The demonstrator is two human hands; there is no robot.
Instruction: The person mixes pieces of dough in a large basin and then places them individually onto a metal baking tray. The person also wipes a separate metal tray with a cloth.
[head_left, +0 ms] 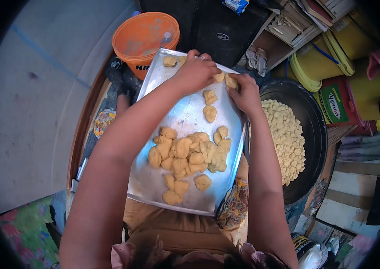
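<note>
A silver metal baking tray [172,110] lies tilted across my lap. At its far edge my left hand [197,73], with a ring on one finger, is curled over a small piece of dough [219,77]. Close beside it, at the far right corner, my right hand [247,93] pinches another piece of dough [231,81] between thumb and fingers. Two more dough pieces [209,113] sit in a line below the hands, and one dough lump [169,61] rests in the far left corner. A heap of torn dough lumps [183,148] covers the near half.
On the right stands a wide black basin [318,148] with many small dough pieces [284,139]. An orange bucket [147,38] is beyond the tray's far left corner. Yellow buckets [318,62] and a shelf with papers [288,24] fill the far right. A pale curved surface [41,112] borders the left.
</note>
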